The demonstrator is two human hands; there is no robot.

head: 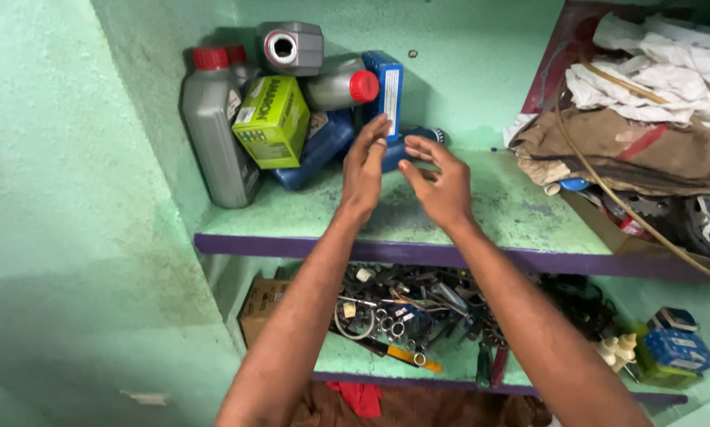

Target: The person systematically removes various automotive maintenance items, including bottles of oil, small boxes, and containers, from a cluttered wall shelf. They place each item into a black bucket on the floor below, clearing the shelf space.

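Here the left hand [365,162] is raised over the upper shelf [481,209], fingers spread and empty, its tips touching the upright blue box [390,93] at its 12 o'clock. The right hand [442,183], also spread and empty, hovers just beside, farther from the box. The box is narrow, long axis vertical, leaning among grey bottles [216,134] with red caps and a green carton [271,121].
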